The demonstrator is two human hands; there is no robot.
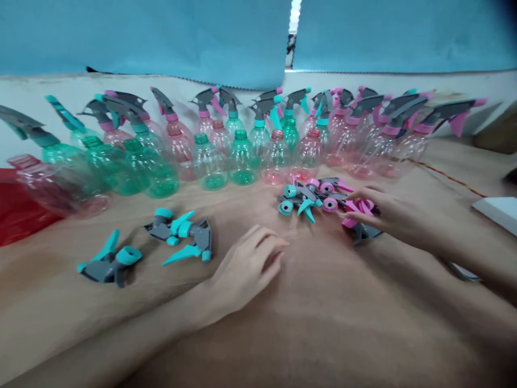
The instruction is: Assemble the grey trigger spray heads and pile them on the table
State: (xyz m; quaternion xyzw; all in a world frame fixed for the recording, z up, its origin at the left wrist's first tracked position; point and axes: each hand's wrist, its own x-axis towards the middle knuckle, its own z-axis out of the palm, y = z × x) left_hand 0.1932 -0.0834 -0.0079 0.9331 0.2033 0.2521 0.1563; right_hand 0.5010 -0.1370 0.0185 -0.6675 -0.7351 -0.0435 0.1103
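My right hand (pixel 388 210) reaches over the right end of a pile of spray heads, fingers and thumb around a pink and grey trigger spray head (pixel 361 207). Beside it, the pile (pixel 307 196) mixes turquoise-and-grey heads with pink-and-grey ones. A grey part of a spray head (pixel 365 233) shows below the right hand. My left hand (pixel 250 264) rests on the table, loosely curled, with nothing visible in it. To its left lie three turquoise-and-grey spray heads, the nearest one (pixel 197 237) close to the wrist.
Behind the hands stand uncapped green bottles (pixel 243 161) and pink bottles (pixel 276 159). Rows of bottles with spray heads fitted (pixel 351 134) line the wall. A red bag (pixel 24 205) lies at far left; a white box (pixel 498 213) and a twisted cord (pixel 448 175) are at right.
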